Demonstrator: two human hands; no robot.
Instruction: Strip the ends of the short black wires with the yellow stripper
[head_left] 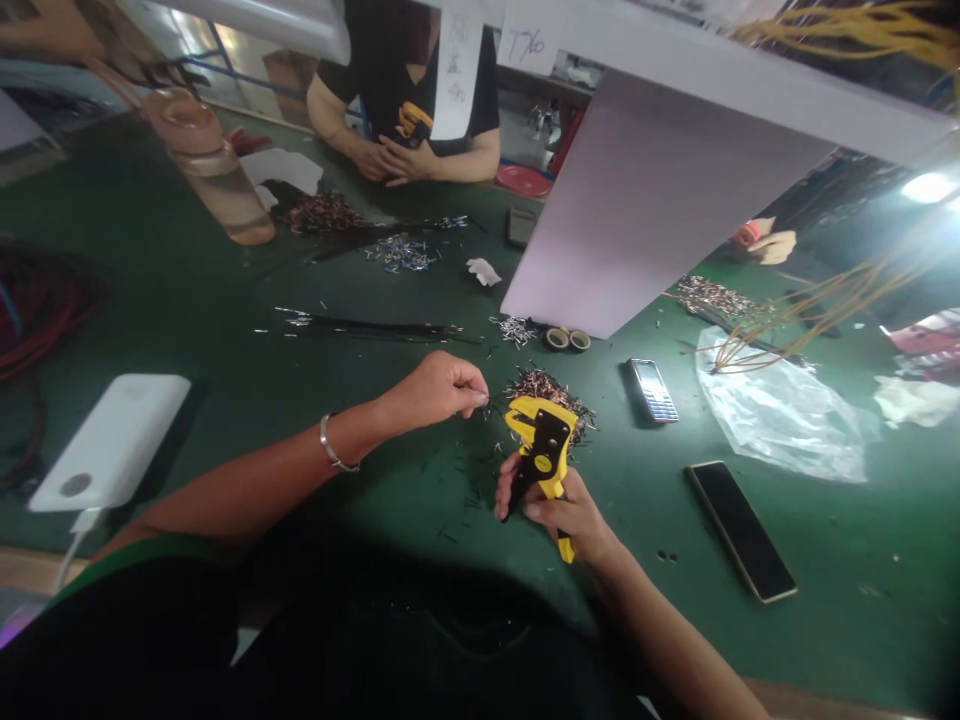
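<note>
My right hand is wrapped around the handles of a yellow and black wire stripper, whose jaws point up and left. Close to those jaws, my left hand pinches what looks like a short thin black wire; most of it is hidden by the fingers. Behind the tool lies a heap of cut wire pieces with copper-coloured ends. Small black scraps are scattered on the green table below my hands. Beyond my left hand, a bundle of long black wires lies across the table.
A white power bank lies left, a black smartphone and keypad phone right. Tape rolls sit by a pale upright panel. A plastic bag lies right. Across the table, a person's hands rest near a bottle.
</note>
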